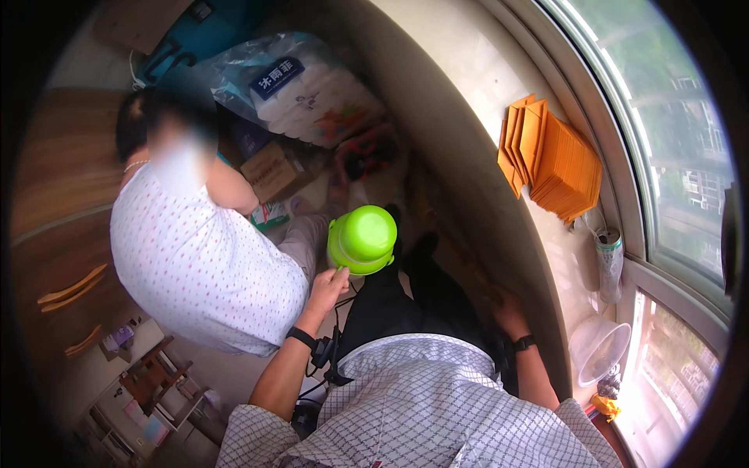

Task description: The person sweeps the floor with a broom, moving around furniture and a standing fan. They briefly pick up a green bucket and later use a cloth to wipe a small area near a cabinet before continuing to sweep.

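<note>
My left hand (330,286) grips the edge or handle of a bright green plastic container (366,238), with its rounded green end facing up at me. It hangs in front of my dark trousers, near another person's leg. Low on the right, my right hand (510,311) hangs in shadow next to the wall under the window sill. Its fingers are too dim to tell whether it holds anything.
Close on my left a person (205,251) in a dotted white top bends forward. Ahead are a cardboard box (274,172) and a plastic-wrapped pack of paper rolls (310,96). The sill (550,257) on my right bears stacked orange folded cartons (553,158), a can (609,263) and a clear plastic tub (600,351).
</note>
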### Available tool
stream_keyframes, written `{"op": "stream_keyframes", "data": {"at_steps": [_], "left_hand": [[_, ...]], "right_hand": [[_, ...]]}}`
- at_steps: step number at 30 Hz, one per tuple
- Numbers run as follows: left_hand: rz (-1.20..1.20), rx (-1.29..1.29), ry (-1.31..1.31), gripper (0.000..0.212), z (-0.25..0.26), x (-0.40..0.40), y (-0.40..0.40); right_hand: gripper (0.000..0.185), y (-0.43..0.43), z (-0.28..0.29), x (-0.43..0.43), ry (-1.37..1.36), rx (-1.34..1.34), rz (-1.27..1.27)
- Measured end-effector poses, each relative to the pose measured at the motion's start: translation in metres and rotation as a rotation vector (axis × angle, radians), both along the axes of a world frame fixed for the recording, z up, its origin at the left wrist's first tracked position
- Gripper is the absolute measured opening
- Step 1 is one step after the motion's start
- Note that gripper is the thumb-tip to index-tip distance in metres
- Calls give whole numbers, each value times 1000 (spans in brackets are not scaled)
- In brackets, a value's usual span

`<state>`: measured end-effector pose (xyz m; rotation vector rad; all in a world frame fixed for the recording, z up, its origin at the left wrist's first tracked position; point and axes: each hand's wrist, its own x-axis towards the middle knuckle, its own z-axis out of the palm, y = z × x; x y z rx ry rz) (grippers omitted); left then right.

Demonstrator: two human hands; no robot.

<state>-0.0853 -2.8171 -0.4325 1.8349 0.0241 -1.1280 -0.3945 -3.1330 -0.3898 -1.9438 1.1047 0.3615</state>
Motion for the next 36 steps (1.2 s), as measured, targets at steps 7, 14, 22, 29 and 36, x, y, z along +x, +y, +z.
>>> {"op": "stream_keyframes", "data": {"at_steps": [7,14,22,29,36], "left_hand": [[-39,-24,-65,37,13,-6,3],[-156,-10,-223,38,24,-1,-5],[-168,23,-290,43,32,10,-10],[-110,-93,-279,34,45,17,-7],[-185,-142,-293,31,54,21,-6]], "right_hand": [[30,-10,8,19,-15,-131,70],[29,-28,65,58,-101,-224,73],[28,-49,49,44,62,-271,172],[24,-81,-8,47,268,-377,451],[23,-87,-3,50,331,-286,458]]}}
